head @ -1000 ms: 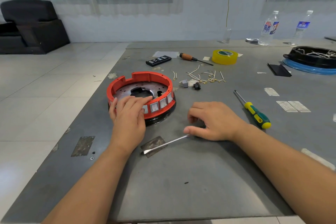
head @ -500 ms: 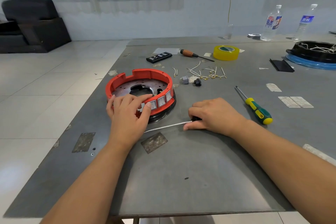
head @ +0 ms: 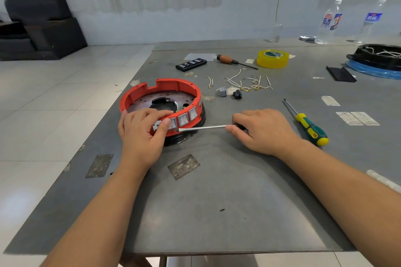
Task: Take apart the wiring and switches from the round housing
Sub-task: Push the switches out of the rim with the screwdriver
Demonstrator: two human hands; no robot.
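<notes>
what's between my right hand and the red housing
In the head view, only the metal screwdriver shaft spans from the right hand to the red housing.

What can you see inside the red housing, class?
Inside the red housing lies a perforated metal plate with a dark central opening. The left hand covers the near part, so anything there is hidden. No wiring is visible inside.

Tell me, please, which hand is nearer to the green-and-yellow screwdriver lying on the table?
Right. The right hand lies just beside the green-and-yellow screwdriver, gripping another tool's handle. The left hand rests on the red housing, farther off across the table.
</notes>
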